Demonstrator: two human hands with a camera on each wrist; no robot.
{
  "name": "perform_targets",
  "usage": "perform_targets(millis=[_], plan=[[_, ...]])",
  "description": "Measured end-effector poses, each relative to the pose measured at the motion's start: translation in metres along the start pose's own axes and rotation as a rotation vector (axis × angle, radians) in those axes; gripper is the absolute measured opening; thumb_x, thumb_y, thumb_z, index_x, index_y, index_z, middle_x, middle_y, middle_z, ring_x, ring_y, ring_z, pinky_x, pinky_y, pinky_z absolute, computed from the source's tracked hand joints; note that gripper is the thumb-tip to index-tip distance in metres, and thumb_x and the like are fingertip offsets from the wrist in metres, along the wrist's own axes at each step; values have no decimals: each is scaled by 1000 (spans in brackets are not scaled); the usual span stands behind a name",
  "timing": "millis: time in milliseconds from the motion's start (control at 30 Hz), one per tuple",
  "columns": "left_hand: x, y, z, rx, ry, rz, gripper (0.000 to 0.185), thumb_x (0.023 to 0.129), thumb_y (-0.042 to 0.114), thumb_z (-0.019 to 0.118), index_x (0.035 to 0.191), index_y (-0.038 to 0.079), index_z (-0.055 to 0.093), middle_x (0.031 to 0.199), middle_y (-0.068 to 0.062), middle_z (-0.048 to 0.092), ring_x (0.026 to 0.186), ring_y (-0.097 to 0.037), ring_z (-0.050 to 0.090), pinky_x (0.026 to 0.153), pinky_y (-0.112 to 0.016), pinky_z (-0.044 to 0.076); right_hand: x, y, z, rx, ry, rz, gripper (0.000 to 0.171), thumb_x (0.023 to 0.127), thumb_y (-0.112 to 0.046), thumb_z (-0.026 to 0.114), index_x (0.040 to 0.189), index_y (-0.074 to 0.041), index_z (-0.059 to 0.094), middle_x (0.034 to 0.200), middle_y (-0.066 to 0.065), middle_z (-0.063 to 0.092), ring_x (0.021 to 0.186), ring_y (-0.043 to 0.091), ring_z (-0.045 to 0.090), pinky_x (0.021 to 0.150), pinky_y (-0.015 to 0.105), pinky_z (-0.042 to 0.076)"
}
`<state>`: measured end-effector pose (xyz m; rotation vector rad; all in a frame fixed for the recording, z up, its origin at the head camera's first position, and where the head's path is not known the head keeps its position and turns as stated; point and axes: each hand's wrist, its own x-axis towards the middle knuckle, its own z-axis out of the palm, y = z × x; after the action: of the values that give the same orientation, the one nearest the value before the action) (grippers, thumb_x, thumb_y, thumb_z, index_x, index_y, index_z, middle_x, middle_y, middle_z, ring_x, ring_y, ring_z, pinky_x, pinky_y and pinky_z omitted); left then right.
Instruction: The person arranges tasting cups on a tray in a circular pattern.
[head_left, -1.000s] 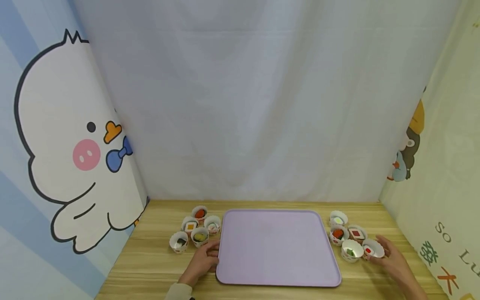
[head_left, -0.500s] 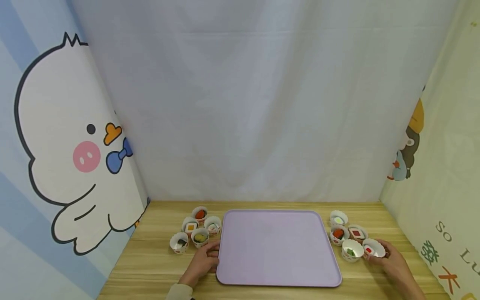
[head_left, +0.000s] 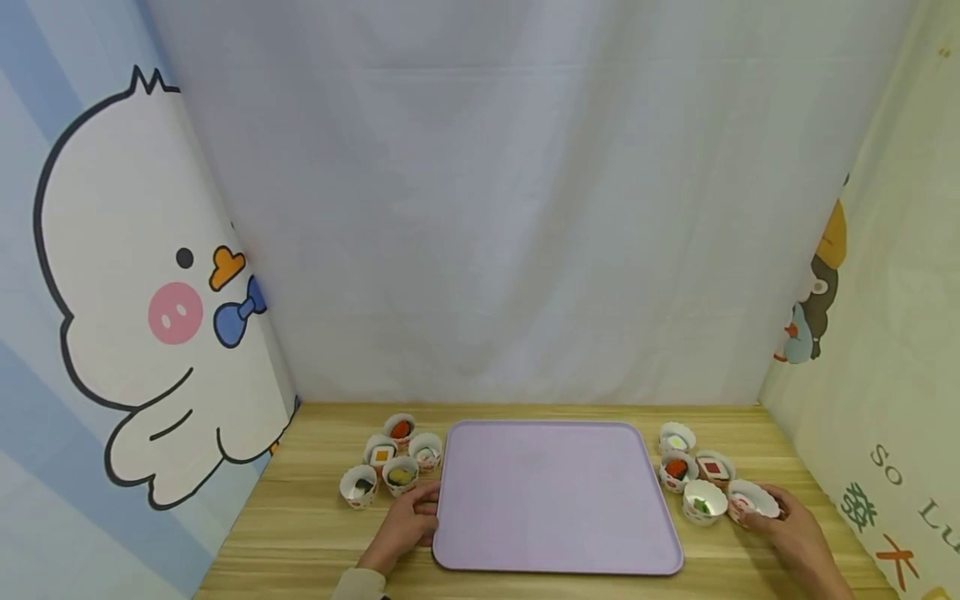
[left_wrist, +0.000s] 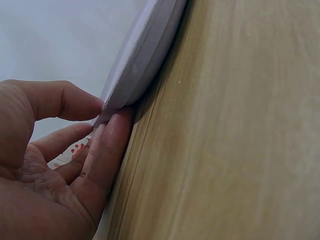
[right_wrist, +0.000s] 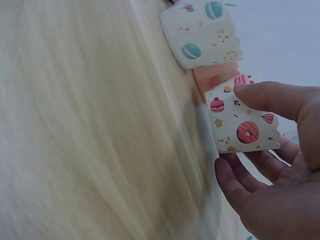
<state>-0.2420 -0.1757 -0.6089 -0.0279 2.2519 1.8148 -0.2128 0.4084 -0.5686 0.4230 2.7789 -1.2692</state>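
A purple rectangular tray (head_left: 555, 496) lies on the table. At its left edge, my left hand (head_left: 408, 521) pinches the rim; in the left wrist view the thumb is on the rim (left_wrist: 131, 75) and the fingertips (left_wrist: 120, 125) reach under it. My right hand (head_left: 795, 525) holds a white paper baking cup (head_left: 752, 502) with a small red and white piece inside. The right wrist view shows doughnut prints on this cup (right_wrist: 235, 120), the thumb on one side and fingers around the other. Right beside it is a cup (head_left: 705, 502) with a green piece.
More filled baking cups stand right of the tray, including one with a red-orange filling (head_left: 677, 469) and one with a red square (head_left: 714, 468). Several others, such as a cup with a yellow filling (head_left: 401, 475), cluster left of it. A white curtain (head_left: 480, 208) hangs behind.
The right hand has closed around the doughnut-print cup and shifted it slightly to the right, tilting it. The left hand and the tray stay in place.
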Motion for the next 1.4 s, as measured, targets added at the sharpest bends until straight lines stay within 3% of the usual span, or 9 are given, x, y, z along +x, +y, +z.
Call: perform_targets(millis=[267,367,467,667,1000,1067,1233,1300,1400], plan=[[-2,3,1,12,15,4,66,75,-7,58,140,-5,47,124,-23,54,93,-17,60,59,-36,58,-8,-10,-14,4,12,2,80,89,-34,70,144,11,32,135,38,46,87,-4,50,71,18,45],[-2,3,1,0,16,9,67,74,-7,58,140,-5,47,124,-23,54,93,-17,59,59,-37,58,-10,-16,-20,56,-5,-11,80,90,-31,69,145,11,29,124,28,57,81,-11,49,71,19,49],[-1,2,1,-1,15,11,67,74,-7,58,140,-6,47,124,-23,54,93,-17,60,59,-37,58,-12,-25,-26,90,-47,-2,84,91,-34,68,148,9,24,123,17,58,81,-11,50,75,24,51],[-2,2,0,6,15,0,67,74,-6,59,140,-4,48,124,-21,55,94,-17,60,59,-37,58,-14,-47,-30,75,-58,-17,88,93,-42,64,151,7,19,140,32,42,83,-13,48,78,25,50],[-5,5,1,4,15,6,67,74,-5,59,140,-4,48,125,-22,54,95,-18,59,59,-37,58,-17,-79,-20,64,-1,-128,81,91,-36,68,148,6,29,140,31,45,83,-21,42,72,15,48],[-10,13,2,-3,11,10,67,74,-7,58,140,-6,47,124,-24,53,95,-18,59,59,-36,58,-16,-85,-17,65,5,-145,79,90,-35,69,147,6,31,140,31,46,84,-21,41,72,15,48],[-7,10,2,-1,16,12,67,74,-8,57,140,-6,47,123,-23,53,93,-18,59,58,-35,57,-12,-100,-5,76,-7,-179,74,90,-31,69,146,3,34,137,28,50,93,-9,47,74,18,48],[-2,2,2,5,19,12,67,74,-7,58,140,-5,47,124,-22,54,93,-17,59,58,-36,58,-11,-106,2,110,-21,-194,71,91,-26,69,146,3,35,136,28,50,94,-5,50,74,21,51],[-4,4,1,4,15,15,67,74,-6,58,140,-4,48,124,-22,54,93,-17,59,58,-36,58,-9,-114,13,146,-37,-214,69,91,-22,69,146,2,36,134,28,52,91,-6,52,74,23,53]])
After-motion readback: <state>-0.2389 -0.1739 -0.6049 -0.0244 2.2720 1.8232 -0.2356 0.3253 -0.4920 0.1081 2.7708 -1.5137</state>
